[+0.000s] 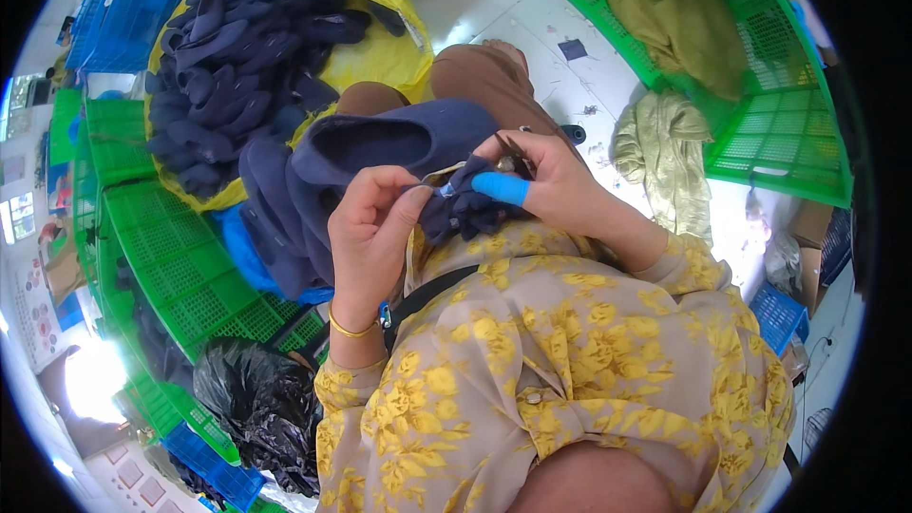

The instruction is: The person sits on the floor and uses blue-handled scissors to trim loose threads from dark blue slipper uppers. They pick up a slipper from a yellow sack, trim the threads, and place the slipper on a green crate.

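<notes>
In front of my belly, my left hand [373, 218] is closed, thumb and forefinger pinching the edge of a bunched navy cloth piece [456, 212]. A small pale-blue bit shows on the cloth by the fingertips. On the other side, my right hand [560, 182] is closed around dark metal thread snips [514, 154], blades pointing up and left. One of its fingers, wrapped in blue tape, presses on the cloth. Across my lap lies a navy slipper [399, 141], its opening upward. More navy slippers [275, 204] are stacked against it on the left.
A yellow bag [385, 62] heaped with navy slippers stands ahead on the left. Green crates [180, 256] line the left side. Another green crate [769, 147] at the right holds olive cloth [670, 14]. A black plastic bag [256, 399] sits by my left elbow.
</notes>
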A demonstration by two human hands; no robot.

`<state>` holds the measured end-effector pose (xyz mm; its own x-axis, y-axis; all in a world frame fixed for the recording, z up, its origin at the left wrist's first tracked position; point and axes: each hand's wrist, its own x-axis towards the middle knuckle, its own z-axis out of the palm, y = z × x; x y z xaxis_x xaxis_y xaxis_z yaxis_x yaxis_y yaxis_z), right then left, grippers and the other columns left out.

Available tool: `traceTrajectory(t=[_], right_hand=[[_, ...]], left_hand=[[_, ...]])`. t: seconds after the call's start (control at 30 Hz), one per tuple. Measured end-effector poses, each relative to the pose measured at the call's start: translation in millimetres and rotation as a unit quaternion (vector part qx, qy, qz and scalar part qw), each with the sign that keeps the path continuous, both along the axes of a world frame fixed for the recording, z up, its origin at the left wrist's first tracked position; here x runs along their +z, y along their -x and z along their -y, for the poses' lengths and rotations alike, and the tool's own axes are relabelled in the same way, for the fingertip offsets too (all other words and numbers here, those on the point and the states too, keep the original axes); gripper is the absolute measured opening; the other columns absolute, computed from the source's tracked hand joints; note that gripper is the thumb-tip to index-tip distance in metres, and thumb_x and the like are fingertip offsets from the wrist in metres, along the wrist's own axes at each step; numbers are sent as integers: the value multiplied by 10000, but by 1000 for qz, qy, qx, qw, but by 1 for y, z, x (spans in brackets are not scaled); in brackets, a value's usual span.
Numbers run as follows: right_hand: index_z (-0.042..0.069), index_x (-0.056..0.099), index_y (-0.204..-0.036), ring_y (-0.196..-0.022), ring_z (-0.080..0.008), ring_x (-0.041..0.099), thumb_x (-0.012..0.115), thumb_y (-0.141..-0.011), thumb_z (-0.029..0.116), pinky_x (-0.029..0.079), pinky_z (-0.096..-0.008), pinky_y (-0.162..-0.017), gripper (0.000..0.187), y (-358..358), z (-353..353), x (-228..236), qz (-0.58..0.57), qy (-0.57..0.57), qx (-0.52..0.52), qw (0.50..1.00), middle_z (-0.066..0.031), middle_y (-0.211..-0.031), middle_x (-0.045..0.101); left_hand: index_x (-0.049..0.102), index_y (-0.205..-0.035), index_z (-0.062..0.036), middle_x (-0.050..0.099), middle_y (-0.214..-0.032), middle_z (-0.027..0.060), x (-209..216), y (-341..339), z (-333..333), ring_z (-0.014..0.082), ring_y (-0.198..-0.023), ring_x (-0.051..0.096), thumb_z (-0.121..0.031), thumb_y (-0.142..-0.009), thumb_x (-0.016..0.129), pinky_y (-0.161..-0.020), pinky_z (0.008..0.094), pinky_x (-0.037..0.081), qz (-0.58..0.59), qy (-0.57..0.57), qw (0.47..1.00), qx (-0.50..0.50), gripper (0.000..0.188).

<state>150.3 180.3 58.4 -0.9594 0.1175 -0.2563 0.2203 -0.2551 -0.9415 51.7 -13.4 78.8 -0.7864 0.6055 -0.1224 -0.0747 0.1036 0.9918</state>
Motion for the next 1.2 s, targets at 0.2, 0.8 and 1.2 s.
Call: traceTrajectory(t=[0.2,0.8,1.2], right_hand=[[36,619,-965,-695,-7,534,679,-885,98,432,-185,-594,118,-7,-2,5,35,68,-54,996,45,-798,615],[48,646,-1000,-742,-20,524,638,-901,63,437,-214,-631,101,-18,-5,8,-75,39,-117,990,26,-841,605],[64,503,-1135,-760,-253,617,581,-857,10,463,-333,-647,293,-36,-18,34,-86,-240,57,965,-106,-883,621]], left_hand=[[593,-1070,-12,580,-869,-5,5,1,-7,51,-715,531,-78,-958,553,-670,199,464,80,-40,996,20,136],[571,-1141,22,634,-940,50,22,-21,-41,95,-802,589,-58,-909,625,-685,224,493,132,-58,989,-17,252],[616,-1072,26,653,-928,66,14,-26,-1,96,-773,627,76,-849,634,-708,212,520,135,-11,990,-44,229]])
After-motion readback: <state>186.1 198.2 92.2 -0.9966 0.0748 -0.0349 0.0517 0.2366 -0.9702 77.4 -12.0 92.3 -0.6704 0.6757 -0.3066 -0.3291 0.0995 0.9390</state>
